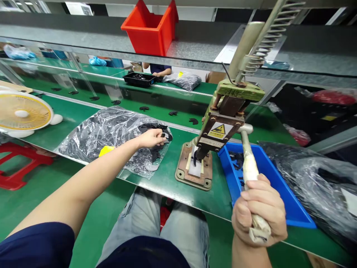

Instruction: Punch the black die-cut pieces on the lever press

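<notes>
My right hand is wrapped around the tape-covered lever of a green hand press. Under its ram, a black part stands on the pale pad of the rusty base plate. To the left, my left hand is closed in a pinch at the mouth of a clear plastic bag. A small dark piece shows at its fingertips, its shape mostly hidden. Around those fingers lie several black curved parts, and a translucent piece rests below.
A blue bin with black parts stands right of the press, beside another plastic bag. Several black parts lie in a row on the green belt behind. A red bin sits on the shelf above; a fan is at left. A person sits opposite.
</notes>
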`<action>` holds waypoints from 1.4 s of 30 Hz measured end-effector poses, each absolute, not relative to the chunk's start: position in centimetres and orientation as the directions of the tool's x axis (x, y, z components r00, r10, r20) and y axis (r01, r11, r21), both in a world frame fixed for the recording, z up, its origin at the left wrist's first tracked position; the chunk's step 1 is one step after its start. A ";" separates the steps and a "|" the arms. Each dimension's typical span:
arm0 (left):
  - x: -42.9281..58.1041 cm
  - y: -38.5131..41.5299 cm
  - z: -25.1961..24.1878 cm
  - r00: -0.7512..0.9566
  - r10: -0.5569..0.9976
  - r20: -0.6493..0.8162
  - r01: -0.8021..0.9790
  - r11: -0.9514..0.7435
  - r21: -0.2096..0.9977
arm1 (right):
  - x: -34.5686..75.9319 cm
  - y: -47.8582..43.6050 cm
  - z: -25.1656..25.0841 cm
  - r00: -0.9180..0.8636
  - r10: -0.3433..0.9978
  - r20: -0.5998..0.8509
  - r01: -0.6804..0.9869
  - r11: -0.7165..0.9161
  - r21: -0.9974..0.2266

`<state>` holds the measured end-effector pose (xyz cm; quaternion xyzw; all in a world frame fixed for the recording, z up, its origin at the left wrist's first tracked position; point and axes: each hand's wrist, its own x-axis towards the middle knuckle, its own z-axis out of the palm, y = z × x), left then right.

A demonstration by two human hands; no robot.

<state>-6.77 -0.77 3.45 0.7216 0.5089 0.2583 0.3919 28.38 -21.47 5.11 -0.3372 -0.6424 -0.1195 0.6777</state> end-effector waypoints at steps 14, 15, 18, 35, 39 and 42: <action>5.0 -5.7 -1.7 0.321 0.920 -0.223 -0.099 0.267 0.959 | 27.8 -21.5 5.6 0.150 0.273 0.950 0.591 0.746 -0.307; 5.6 -6.0 -1.6 0.331 0.911 -0.244 -0.102 0.292 0.951 | 27.7 -21.6 5.6 0.153 0.275 0.949 0.586 0.748 -0.311; 6.7 -6.6 -1.4 0.365 0.879 -0.307 -0.081 0.359 0.930 | 27.5 -21.7 5.8 0.170 0.277 0.946 0.585 0.744 -0.323; 4.7 -3.0 -2.7 0.479 0.857 -0.188 0.127 0.144 0.981 | 27.0 -21.8 5.9 0.183 0.281 0.942 0.598 0.729 -0.334; 5.1 -2.5 -3.0 0.481 0.855 -0.193 0.176 0.121 0.977 | 26.8 -21.8 5.8 0.193 0.285 0.939 0.592 0.729 -0.343; 5.2 -2.5 -2.5 0.468 0.856 -0.220 0.221 0.127 0.967 | 26.7 -21.8 5.6 0.210 0.284 0.936 0.592 0.725 -0.353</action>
